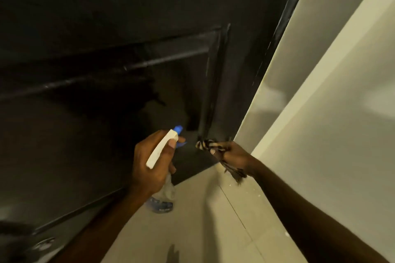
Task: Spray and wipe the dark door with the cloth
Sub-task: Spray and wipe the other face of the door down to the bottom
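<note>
A darker patch (possibly wet) is seen on the dark door [106, 28], so spraying is judged begun and wiping mostly left. The spray bottle [162, 149] is clasped in the left hand [147, 164] grip and aimed at the door. The cloth [208, 145] is bunched in the right hand [233, 156] at the door's bottom corner, where room is hemmed by wall [320, 113] and floor [203, 220].

My left hand [147, 168] grips the spray bottle [158, 153] near the dark door [106, 28]; my right hand [234, 156] clutches the cloth [205, 144].

Looks like a home interior, by a doorway: dark panelled door [106, 17], plain cream wall [320, 113] beside it, pale tiled floor [213, 220] with thin grout lines.
</note>
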